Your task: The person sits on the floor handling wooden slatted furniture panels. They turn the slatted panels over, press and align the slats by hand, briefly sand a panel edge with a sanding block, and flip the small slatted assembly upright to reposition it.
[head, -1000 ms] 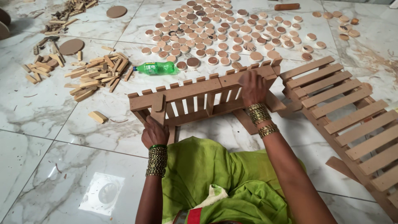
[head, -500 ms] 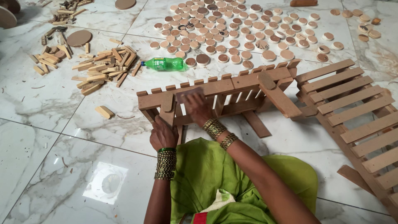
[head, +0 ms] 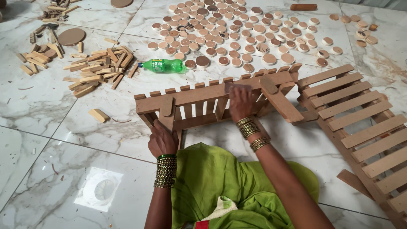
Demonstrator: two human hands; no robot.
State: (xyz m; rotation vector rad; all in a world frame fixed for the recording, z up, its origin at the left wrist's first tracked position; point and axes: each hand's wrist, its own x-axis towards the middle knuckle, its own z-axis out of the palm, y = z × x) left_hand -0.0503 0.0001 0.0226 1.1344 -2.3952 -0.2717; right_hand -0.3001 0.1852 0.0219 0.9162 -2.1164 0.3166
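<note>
A brown wooden slatted frame (head: 199,95) stands on its edge on the marble floor in front of my lap. My left hand (head: 163,139) grips the frame's lower left post near a rounded tab (head: 166,106). Higher up, my right hand (head: 241,103) rests on the top rail near the middle, fingers closed on a small flat brown piece (head: 237,87) pressed against the rail. Both wrists wear several bangles. Green cloth (head: 220,178) covers my lap below the frame.
A second, larger slatted frame (head: 356,121) lies flat at the right, touching the first. Many round wooden discs (head: 237,34) are spread beyond it, next to a lying green plastic bottle (head: 163,65). Wooden sticks (head: 95,70) are piled at the left; a small block (head: 98,115) lies nearer.
My right hand slid along the top rail from the right end to the left, then back to the middle. The left hand stays on the lower left post.
</note>
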